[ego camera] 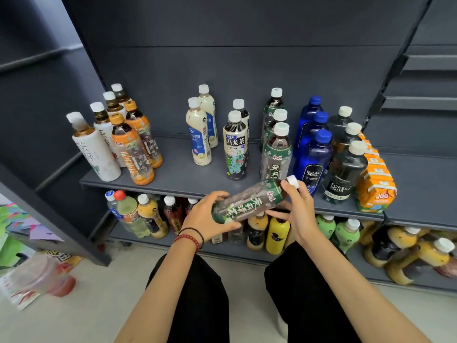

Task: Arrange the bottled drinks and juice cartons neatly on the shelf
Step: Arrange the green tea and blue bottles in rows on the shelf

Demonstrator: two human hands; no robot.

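Head view: green-label bottle (249, 203) held in the air at the front edge of the upper shelf (178, 179), lying tilted, white cap (293, 181) toward 2 o'clock, base toward 8 o'clock

Left hand (210, 219) wraps the base end, fingers curled round it. Beaded bracelets (190, 237) on that wrist

Right hand (296, 209) grips the neck end just below the cap, fingers curled under the body

Held bottle sits just at 6 o'clock of a standing row of matching green-label bottles (277, 149)

On the shelf, from 9 o'clock to 3 o'clock, in front-to-back rows:
- white bottles (95, 149)
- orange-label bottles (133, 154) touching them
- after a gap, milky bottles (200, 137)
- oolong tea bottles (236, 149)
- the green-label row
- blue soda bottles (312, 159)
- dark soda bottles (346, 169)
- orange juice cartons (376, 184) at the 3 o'clock end

All of these stand upright

Lower shelf (153, 243), at 6 o'clock of the upper one, carries mixed bottles; those at its 3 o'clock end lie on their sides in a heap
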